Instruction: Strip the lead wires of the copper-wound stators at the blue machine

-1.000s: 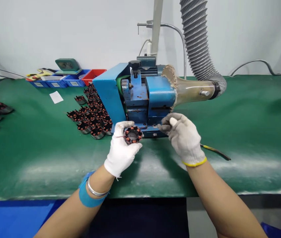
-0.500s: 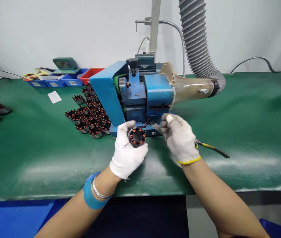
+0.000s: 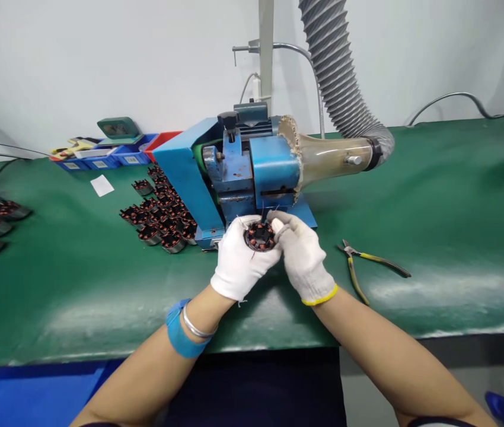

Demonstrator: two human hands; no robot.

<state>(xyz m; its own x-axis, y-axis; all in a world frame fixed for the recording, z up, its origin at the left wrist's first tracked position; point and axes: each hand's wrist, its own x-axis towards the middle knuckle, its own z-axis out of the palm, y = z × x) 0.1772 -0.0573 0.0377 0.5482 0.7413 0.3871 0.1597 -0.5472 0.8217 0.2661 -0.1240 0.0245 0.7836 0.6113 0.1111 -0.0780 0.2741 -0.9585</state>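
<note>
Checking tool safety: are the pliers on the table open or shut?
Open. The pliers lie with yellow handles spread apart and tips parted.

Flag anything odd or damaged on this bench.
The seam joining the tan duct to the blue machine looks odd: its edge is ragged and lumpy beside smooth surfaces. Pliers lie open on the green mat.
</note>
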